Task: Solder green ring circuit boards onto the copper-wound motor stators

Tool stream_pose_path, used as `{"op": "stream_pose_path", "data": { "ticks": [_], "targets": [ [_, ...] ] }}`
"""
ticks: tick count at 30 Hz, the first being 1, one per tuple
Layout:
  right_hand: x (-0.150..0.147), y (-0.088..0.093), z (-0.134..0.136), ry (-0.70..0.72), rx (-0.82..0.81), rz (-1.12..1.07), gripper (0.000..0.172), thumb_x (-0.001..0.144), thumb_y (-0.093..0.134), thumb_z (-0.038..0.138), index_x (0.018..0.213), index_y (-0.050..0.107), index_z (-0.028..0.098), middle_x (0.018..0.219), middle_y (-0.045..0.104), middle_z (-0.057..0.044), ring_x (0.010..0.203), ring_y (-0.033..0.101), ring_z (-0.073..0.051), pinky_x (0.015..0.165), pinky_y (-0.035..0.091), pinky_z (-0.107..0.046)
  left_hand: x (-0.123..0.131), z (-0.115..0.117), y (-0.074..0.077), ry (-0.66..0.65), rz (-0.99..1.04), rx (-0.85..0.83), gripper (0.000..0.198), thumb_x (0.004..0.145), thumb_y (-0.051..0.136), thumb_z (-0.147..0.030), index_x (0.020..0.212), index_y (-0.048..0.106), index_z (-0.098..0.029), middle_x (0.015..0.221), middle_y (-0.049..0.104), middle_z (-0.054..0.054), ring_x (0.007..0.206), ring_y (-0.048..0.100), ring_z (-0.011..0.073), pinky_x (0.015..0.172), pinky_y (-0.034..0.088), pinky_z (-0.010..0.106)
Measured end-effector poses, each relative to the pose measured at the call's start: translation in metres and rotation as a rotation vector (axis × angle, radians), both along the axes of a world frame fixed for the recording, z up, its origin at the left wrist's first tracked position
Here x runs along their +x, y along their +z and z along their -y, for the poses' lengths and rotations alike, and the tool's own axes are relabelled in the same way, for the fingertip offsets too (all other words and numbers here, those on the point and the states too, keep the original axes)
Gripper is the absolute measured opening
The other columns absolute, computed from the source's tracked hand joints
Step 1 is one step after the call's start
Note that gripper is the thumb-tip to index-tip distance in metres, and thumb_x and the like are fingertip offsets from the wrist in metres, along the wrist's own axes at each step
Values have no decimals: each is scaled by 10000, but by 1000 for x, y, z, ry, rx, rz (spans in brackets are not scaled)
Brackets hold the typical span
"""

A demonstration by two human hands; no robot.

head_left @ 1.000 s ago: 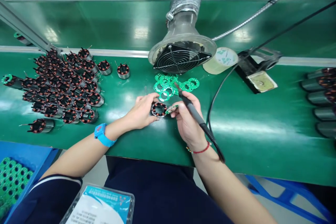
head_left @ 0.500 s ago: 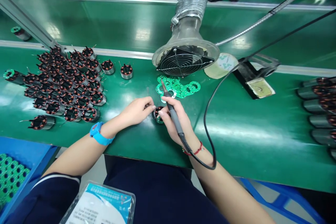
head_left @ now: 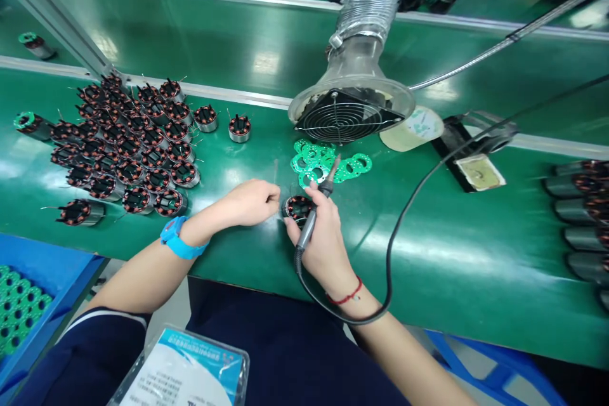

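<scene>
My right hand (head_left: 326,238) grips a soldering iron (head_left: 307,232), its tip pointing up and to the right over the green circuit boards. The same hand's fingers rest against a wound motor stator (head_left: 297,205), which sits on the bench and is partly hidden by them. Just left of that stator is my left hand (head_left: 252,202), its fingers curled into a pinch. Whatever lies between those fingertips is too small to make out. Ring-shaped green circuit boards (head_left: 354,167) lie in a loose pile beyond the stator.
Many wound stators (head_left: 130,171) crowd the left of the bench. A fume extractor (head_left: 349,108) hangs above the boards. Behind are a tape roll (head_left: 413,129) and an iron stand with sponge (head_left: 480,172). More stators (head_left: 580,209) line the right edge. The iron's cable (head_left: 390,254) loops over my right forearm.
The soldering iron has turned in my right hand, its tip swinging from up-left to up-right. My left hand has drawn slightly away from the stator. The whole view has shifted a little.
</scene>
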State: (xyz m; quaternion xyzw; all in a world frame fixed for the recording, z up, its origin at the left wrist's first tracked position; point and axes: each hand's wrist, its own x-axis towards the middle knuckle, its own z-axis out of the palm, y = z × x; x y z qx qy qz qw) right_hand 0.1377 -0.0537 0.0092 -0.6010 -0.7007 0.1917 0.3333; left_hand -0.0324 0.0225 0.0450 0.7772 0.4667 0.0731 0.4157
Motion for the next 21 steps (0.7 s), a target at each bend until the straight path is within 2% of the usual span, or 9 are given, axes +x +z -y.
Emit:
{"op": "stream_pose_path", "data": {
  "ticks": [3,5,7,10,11,13,16,18,21],
  "targets": [
    [11,6,1,39,-115,59,526,818,639,305,1303,458,214,1223,628,-164,1093,617,-347,894,503,-553,-3,0,1,-51,39,26,63,808,561,-214,769,585,-171,747,595,1,657,502,131,612,336,258],
    [20,11,2,47,-162,77,524,820,653,356,1291,468,223,1139,664,-143,999,657,-334,845,525,-529,1,1,0,-8,152,20,167,831,600,-306,925,588,-169,866,631,22,735,547,142,653,385,254],
    [28,14,3,41,-211,56,552,820,665,406,1299,453,230,1075,670,-125,920,674,-307,793,544,-494,6,3,-3,59,194,-6,183,885,538,-342,909,581,-166,824,630,18,727,552,144,653,403,259],
    [40,14,4,50,-257,-33,601,823,665,454,1323,417,234,1015,638,-86,794,659,-229,730,559,-422,12,5,-9,129,146,-13,159,903,447,-215,851,586,-158,748,621,15,694,559,148,655,431,278],
    [43,13,3,48,-252,-58,614,823,662,467,1330,407,234,1007,625,-76,778,645,-212,728,558,-409,13,5,-12,125,142,8,133,870,470,-163,910,597,-151,806,644,30,731,580,157,685,456,291],
    [49,11,1,30,-214,-82,631,824,655,478,1342,391,233,1025,608,-74,816,628,-210,767,549,-417,12,5,-17,51,168,93,342,786,522,-70,1116,578,-144,1063,668,86,930,613,196,827,494,344],
    [51,12,-8,20,-133,-79,606,834,645,438,1345,390,234,1073,610,-90,928,615,-243,858,516,-465,12,7,-24,-126,206,215,597,769,541,-27,1342,469,-177,1383,544,114,1232,500,247,1036,422,436],
    [48,16,-14,35,-63,-42,570,838,644,388,1334,412,232,1078,622,-95,958,606,-258,884,500,-478,14,7,-26,-173,204,216,560,834,553,-85,1375,448,-188,1370,563,113,1239,490,257,1048,410,461],
    [36,22,-22,56,52,110,519,846,630,306,1324,450,210,1070,648,-111,946,571,-281,859,493,-478,18,8,-30,-128,177,234,457,869,612,-193,1311,497,-188,1267,621,111,1165,525,262,1013,429,455]
  ]
}}
